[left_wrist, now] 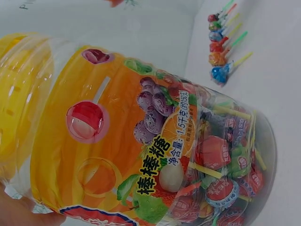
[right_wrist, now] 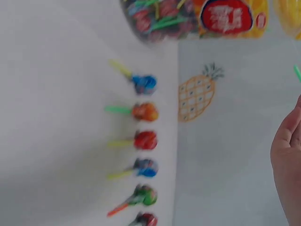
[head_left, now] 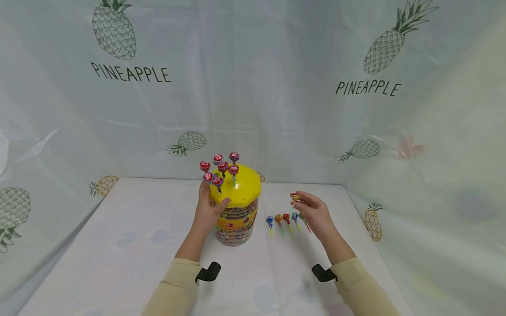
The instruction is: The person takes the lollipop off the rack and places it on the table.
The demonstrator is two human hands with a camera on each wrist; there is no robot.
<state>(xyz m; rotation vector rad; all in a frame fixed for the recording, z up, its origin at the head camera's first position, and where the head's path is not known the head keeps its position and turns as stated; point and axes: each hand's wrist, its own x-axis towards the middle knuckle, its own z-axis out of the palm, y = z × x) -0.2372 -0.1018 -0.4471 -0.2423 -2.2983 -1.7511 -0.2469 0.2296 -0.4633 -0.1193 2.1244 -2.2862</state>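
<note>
Here's the left hand [head_left: 207, 208], curled round the top of the big lollipop jar [head_left: 236, 232], thumb near the front edge of the yellow lid [head_left: 248, 186], the other fingers on the far left side. That grip looks meant to steady the jar, which stands upright on the white bench [head_left: 150, 219] just ahead of the person, slightly left of middle. Up on the lid, a cluster of red-wrapped lollipops [head_left: 223, 166] stands heads up, crowded to the left and back; the right part is bare, probably leaving room for more.

Over to the right hand [head_left: 318, 217]: it pinches a yellow-and-red lollipop [head_left: 294, 197] between thumb and fingers, just under the wrapped head, in the air above the bench and apart from the jar. Holding it so high up seems to keep the stick free; a bit of green stick shows beside the hand in the right wrist view.

Below, to the jar's right, lies a neat row of lollipops [head_left: 286, 217], heads pointing away, sticks towards the person. The wrist views make it six, evenly spaced, presumably so each lifts off without snagging its neighbour.
</note>
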